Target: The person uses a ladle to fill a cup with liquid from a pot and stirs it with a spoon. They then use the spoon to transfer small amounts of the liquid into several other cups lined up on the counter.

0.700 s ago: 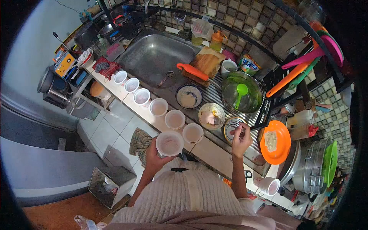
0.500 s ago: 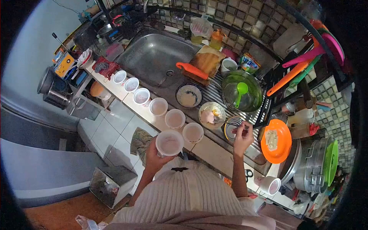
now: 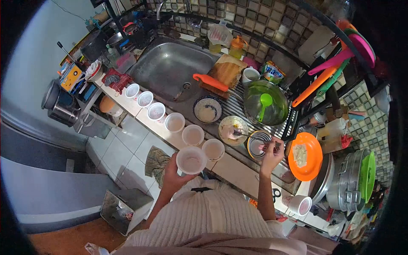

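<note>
A clear plastic cup (image 3: 191,160) is held by my left hand (image 3: 173,175), its fingers wrapped round the side. My right hand (image 3: 272,158) pinches the handle of a spoon (image 3: 250,136), whose far end reaches into a glass bowl (image 3: 233,130) with pink and yellowish contents. Beneath the fingers of that hand sits a striped-rim bowl (image 3: 258,144). Several plastic cups (image 3: 174,122) stand in a row along the counter edge, the nearest (image 3: 213,149) just right of the held cup. Behind them is a dark-rimmed bowl (image 3: 208,109) with pale contents.
A metal sink (image 3: 170,63) lies at the back left. An orange-handled knife (image 3: 211,82) rests by a wooden board (image 3: 227,70). A green bowl (image 3: 276,102) holds a green spoon. An orange plate (image 3: 305,156), stacked cups (image 3: 298,205) and steel pots (image 3: 346,182) stand right.
The spoon now shows with its end in the glass bowl, and my right hand has moved slightly right and down. My left hand still holds the cup, slightly farther right.
</note>
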Demonstrator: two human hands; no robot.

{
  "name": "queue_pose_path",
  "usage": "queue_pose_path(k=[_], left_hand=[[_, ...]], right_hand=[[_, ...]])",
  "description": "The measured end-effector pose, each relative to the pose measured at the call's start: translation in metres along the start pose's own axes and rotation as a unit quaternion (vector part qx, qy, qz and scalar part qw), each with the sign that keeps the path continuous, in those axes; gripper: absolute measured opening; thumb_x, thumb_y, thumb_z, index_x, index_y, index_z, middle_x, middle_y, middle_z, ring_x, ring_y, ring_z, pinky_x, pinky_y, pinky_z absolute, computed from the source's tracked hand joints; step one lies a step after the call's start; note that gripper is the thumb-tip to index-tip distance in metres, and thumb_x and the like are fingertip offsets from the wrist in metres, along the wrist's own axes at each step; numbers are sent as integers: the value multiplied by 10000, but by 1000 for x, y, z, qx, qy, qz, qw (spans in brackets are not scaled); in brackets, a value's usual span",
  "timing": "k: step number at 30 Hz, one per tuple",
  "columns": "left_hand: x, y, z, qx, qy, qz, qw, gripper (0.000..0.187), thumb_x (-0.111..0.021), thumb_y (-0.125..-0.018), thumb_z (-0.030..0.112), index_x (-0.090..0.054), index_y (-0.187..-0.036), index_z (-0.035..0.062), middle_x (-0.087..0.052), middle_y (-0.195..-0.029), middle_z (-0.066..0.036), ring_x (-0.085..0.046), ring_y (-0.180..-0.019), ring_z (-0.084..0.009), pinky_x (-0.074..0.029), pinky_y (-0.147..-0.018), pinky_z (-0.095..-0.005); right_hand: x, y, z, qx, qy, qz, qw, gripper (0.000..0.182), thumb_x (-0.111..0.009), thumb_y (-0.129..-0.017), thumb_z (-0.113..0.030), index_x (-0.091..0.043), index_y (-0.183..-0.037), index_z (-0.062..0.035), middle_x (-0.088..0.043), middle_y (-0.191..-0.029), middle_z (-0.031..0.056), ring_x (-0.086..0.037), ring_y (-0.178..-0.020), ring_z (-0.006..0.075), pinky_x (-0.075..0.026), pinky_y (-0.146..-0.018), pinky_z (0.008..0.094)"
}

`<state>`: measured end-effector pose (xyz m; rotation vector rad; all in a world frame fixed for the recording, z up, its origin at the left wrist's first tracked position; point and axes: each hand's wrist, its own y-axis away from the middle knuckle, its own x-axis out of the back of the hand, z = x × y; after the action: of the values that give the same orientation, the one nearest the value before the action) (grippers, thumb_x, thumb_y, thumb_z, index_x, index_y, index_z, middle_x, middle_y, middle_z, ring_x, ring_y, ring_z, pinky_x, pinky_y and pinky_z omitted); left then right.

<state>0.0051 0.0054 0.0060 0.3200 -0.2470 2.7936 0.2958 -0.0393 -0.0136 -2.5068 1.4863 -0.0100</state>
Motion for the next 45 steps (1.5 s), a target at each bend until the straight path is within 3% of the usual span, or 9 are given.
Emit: queue_pose_path(k=[16,21,22,23,29,32,36,42,45], left_hand=[[-11,-15,26,-33,-44,-79,995,689,-763,-589,201,-438,-1176,44,-564,-1067,-136,-555,-991,-265,-427,-848,-353],[-12,-15,40,-75,-82,-60,992,696,-778,-578,238,-458,-1165,43,-560,-1086,-131,-562,-988,-266,-443,-828,-347],[-12,-15,40,-71,-82,-59,992,696,-778,-578,238,-458,-1165,43,-560,-1086,-131,-562,-988,-266,-443,-828,-347],[-12,-14,41,-89,-79,-64,991,692,-781,-579,237,-461,-1163,45,-555,-1094,-126,-562,-990,-262,-442,-829,-346],[-14,-9,46,-97,-78,-64,990,683,-788,-576,222,-470,-1156,47,-542,-1107,-121,-558,-997,-248,-439,-836,-335],[-14,-8,43,-88,-67,-79,991,682,-792,-572,215,-472,-1149,43,-550,-1096,-115,-559,-991,-235,-437,-836,-322],[-16,-6,55,-58,-42,-62,995,669,-799,-567,216,-478,-1126,37,-567,-1070,-96,-559,-982,-200,-435,-835,-312],[-26,-12,26,-43,73,-44,995,729,-816,-543,141,-424,-1143,7,-561,-1064,-107,-553,-974,-174,-428,-867,-320],[-26,-17,26,14,191,-11,981,719,-816,-542,135,-427,-1134,13,-556,-1058,-96,-550,-972,-174,-433,-858,-317]], right_hand=[[-4,2,-98,45,-105,-21,993,112,-470,-883,-107,-485,-917,-1,-533,-637,76,-519,-449,121,-450,-413,232],[-10,28,-139,162,-88,-115,976,136,-478,-876,-116,-483,-884,20,-527,-660,90,-504,-424,134,-419,-381,225],[-10,33,-144,230,-47,-139,962,164,-508,-869,-139,-499,-834,21,-518,-610,73,-483,-418,126,-408,-377,226],[6,21,-145,317,36,-319,892,143,-588,-802,-104,-558,-731,16,-556,-565,91,-530,-443,153,-435,-403,242],[-19,28,-184,507,93,-488,704,161,-715,-586,-36,-640,-724,3,-598,-579,91,-586,-484,197,-473,-451,260],[-18,35,-185,339,150,-527,765,179,-731,-583,-51,-638,-731,-9,-609,-617,89,-590,-490,195,-484,-463,270],[-26,27,-159,417,132,-555,707,259,-712,-629,-78,-627,-870,-35,-582,-645,55,-562,-468,161,-443,-412,253],[-26,17,-166,159,123,-537,819,428,-751,-592,-117,-603,-982,-21,-622,-848,118,-595,-632,181,-466,-544,268],[-18,-9,-132,179,92,-497,844,317,-698,-675,-118,-627,-981,-69,-625,-875,103,-590,-653,153,-457,-543,250]])
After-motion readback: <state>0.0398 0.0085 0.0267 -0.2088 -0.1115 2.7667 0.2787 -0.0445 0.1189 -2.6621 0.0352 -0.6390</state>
